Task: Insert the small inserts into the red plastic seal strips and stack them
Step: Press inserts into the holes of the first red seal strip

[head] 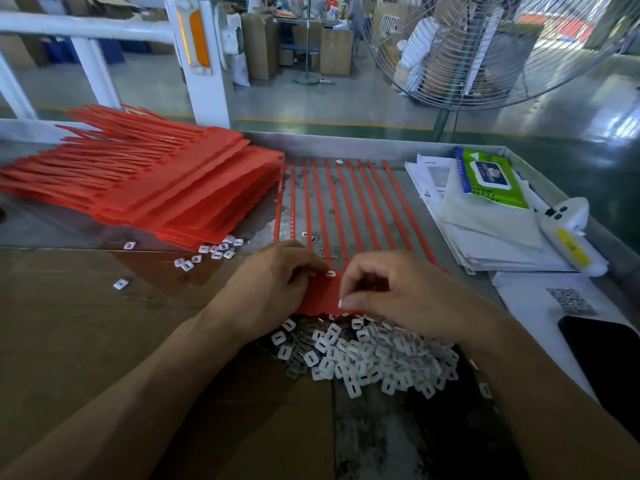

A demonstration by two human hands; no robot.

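**Fitting inserts into the strip's head row**

The left hand (277,278) pinches the head end of the red seal strip sheet (323,292), its tails fanning away beyond the knuckles. The right hand (391,292), fingers curled, pinches a white insert (341,302) beside it. Judged next: seat it in an empty socket, then take another from the insert pile (367,355) just under both wrists. The finished stack (166,188) lies beyond the left hand.

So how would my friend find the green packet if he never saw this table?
Look at the metal table's far right corner, where a pile of white papers lies. The green plastic packet of wipes rests on top of that pile. It is the only bright green thing there, with a dark blue label.
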